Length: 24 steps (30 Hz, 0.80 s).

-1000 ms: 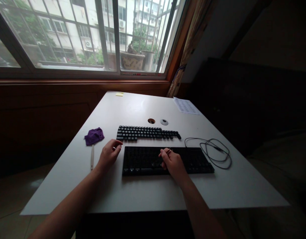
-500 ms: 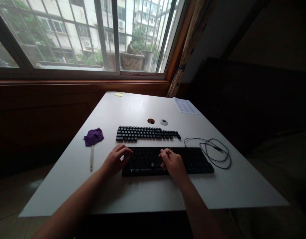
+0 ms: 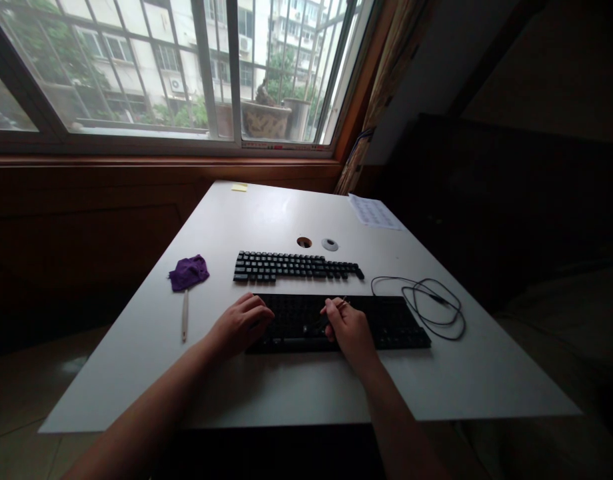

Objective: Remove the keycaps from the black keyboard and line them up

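A black keyboard (image 3: 386, 327), largely stripped of its keycaps, lies near the front of the white desk. On its left end rests my left hand (image 3: 244, 321), fingers bent together over the edge and thumb mostly hidden. My right hand (image 3: 349, 328) is over the middle of the keyboard, closed in a pinch. It grips a thin, pen-like tool (image 3: 343, 302); its top end shows above the fingers, and its kind is unclear. A single keycap (image 3: 306, 329) sits beside the right fingertips. Behind the keyboard, loose black keycaps (image 3: 281, 267) lie in keyboard-like rows.
A purple cloth (image 3: 189, 272) is wrapped on a pale stick (image 3: 185, 317) at left. A coiled black cable (image 3: 436, 300) lies to the right. Farther back are a cable hole (image 3: 304, 243), its round cover (image 3: 330, 245), printed paper (image 3: 374, 212) and yellow sticky notes (image 3: 239, 188).
My left hand has shifted right and turned over the keyboard's left end, its fingers now covering more of the edge. The right hand has barely moved.
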Motion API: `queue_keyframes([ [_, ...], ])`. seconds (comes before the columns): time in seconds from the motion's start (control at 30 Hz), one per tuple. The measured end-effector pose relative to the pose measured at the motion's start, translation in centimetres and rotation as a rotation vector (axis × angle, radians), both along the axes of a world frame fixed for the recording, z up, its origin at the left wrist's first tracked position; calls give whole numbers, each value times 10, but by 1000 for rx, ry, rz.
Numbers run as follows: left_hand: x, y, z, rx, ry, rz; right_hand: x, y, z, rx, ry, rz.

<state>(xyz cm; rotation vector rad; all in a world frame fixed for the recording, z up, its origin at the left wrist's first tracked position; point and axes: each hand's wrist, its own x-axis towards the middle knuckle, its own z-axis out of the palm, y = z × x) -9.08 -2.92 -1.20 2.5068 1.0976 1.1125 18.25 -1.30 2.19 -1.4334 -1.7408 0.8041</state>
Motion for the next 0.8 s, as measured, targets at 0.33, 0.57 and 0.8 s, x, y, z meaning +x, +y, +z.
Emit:
queue_keyframes([
  [0.33,6,-1,-5,27,72,-30,5,-3,-10,-23,77,-69],
  [0.57,9,-2,-2,39,104,-31,5,-10,-1,46,-84,-8],
  [0.8,7,-1,-6,10,141,-36,-6,-19,16,204,-419,82],
])
